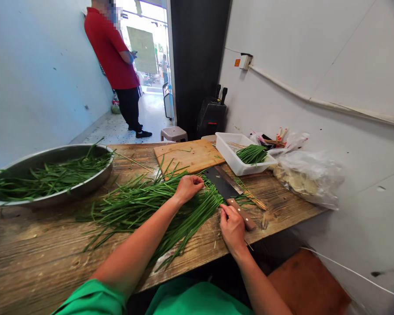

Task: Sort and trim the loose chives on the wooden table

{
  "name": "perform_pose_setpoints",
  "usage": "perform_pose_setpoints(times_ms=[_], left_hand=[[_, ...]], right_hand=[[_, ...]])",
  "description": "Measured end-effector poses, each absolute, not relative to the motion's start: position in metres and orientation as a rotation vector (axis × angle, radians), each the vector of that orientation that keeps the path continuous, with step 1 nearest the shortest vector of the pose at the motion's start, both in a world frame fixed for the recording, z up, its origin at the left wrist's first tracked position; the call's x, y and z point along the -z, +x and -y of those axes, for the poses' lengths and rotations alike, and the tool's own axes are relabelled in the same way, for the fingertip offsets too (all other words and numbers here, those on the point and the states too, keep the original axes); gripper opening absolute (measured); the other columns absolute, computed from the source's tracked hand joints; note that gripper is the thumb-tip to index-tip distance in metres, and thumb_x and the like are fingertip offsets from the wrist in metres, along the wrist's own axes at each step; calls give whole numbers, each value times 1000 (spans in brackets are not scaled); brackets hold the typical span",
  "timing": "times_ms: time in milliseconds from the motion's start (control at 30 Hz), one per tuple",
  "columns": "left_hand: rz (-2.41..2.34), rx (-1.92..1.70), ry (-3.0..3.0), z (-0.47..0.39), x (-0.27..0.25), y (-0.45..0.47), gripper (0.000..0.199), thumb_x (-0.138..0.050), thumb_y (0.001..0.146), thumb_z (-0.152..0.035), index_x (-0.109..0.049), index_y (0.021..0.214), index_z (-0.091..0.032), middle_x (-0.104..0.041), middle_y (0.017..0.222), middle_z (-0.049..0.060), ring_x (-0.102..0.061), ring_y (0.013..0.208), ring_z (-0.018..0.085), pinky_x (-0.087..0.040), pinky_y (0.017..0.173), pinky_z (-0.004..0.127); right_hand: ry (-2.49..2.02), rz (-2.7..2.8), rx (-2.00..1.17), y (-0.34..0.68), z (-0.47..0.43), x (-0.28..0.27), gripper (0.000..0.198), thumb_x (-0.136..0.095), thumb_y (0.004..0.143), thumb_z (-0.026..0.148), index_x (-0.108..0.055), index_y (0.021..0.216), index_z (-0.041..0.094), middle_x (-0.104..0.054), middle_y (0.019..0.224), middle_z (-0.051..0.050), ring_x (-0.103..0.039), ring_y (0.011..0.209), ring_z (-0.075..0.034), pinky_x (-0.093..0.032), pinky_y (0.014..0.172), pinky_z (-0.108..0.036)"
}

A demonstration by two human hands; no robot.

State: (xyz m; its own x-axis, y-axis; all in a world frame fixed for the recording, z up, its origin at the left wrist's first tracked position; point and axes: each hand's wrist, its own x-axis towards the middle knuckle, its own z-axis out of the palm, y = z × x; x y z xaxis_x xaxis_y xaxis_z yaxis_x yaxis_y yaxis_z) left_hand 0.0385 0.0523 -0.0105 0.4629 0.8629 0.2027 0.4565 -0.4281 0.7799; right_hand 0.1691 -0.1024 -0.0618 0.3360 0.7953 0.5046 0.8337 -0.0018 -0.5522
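A wide heap of garlic chives lies on the wooden table, its cut ends fanned to the right. My left hand is over the upper part of the heap, fingers curled together; what they hold, if anything, cannot be made out. Beside the chive ends my right hand is closed, thumb and forefinger together at the tips, its contents hidden. It is next to the wooden handle of a knife. A dark-bladed cleaver rests just beyond, with several thin bamboo skewers to its right.
A metal basin of chives stands left. Behind the heap is a wooden cutting board. A white plastic tub holds bundled chives, near a plastic bag of pale food. A person in red stands beyond the table.
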Motion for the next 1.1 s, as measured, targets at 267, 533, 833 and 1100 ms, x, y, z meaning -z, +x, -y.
perform_pose_setpoints(times_ms=[267, 533, 833, 1100], left_hand=[[-1052, -736, 2120, -42, 5, 42, 19, -53, 68, -26, -68, 70, -14, -63, 59, -1, -52, 56, 11, -37, 54, 20], [-710, -661, 2281, -41, -28, 27, 17, -58, 70, -28, -70, 78, -19, -67, 83, 3, -58, 78, 15, -41, 75, 22], [-866, -549, 2377, -55, -34, 10, 21, -58, 70, -33, -71, 80, -20, -69, 77, 1, -59, 71, 15, -40, 68, 21], [-918, -433, 2358, -52, -8, 22, 24, -57, 69, -33, -71, 79, -17, -69, 73, 2, -58, 64, 14, -38, 61, 21]], right_hand=[[-1789, 1452, 84, 169, 102, 62, 30, -37, 85, 19, -66, 96, 17, -65, 81, -7, -60, 76, -16, -46, 70, -26], [-1790, 1427, 64, 170, 101, 64, 30, -37, 86, 20, -65, 96, 16, -64, 82, -7, -60, 78, -16, -45, 71, -26], [-1797, 1414, 42, 169, 102, 62, 30, -37, 85, 19, -64, 96, 16, -64, 83, -7, -60, 78, -16, -45, 71, -26], [-1780, 1422, 55, 169, 102, 62, 30, -37, 85, 20, -64, 96, 15, -64, 83, -7, -60, 77, -16, -45, 72, -26]])
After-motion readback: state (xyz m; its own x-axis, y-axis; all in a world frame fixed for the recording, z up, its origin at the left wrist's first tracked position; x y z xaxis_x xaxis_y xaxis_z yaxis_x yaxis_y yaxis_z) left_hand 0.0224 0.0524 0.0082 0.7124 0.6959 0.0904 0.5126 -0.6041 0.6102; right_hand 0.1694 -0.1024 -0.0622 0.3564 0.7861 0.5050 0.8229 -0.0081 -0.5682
